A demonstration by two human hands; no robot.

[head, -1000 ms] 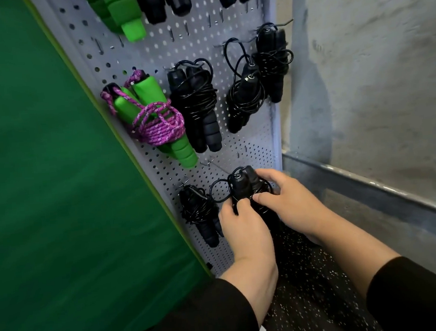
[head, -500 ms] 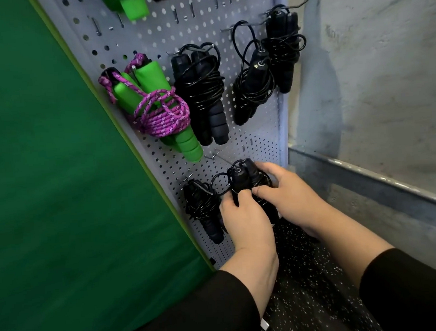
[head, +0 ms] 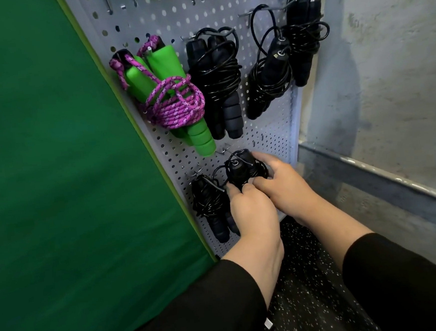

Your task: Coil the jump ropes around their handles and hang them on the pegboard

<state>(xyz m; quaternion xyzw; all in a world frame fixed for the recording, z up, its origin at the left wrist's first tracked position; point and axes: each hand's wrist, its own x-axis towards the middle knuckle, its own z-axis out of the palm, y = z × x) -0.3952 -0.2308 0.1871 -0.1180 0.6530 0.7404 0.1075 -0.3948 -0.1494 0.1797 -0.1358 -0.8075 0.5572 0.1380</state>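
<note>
Both hands low at pegboard (head: 267, 140), near its bottom right corner. Left hand (head: 252, 212) and right hand (head: 283, 183) both curled round black coiled jump rope (head: 240, 170), held against board just below bare hook (head: 223, 149). Hung black rope bundle (head: 209, 205) just beside, toward left edge.

Likely light; foam handles give firm grip, thin cord springy and slick, apt to uncoil. Best to hold handles pinched together over wraps, leaving top loop free for hook.

The hands (head: 269, 195) hide the black rope bundle's (head: 240, 170) lower half.
</note>
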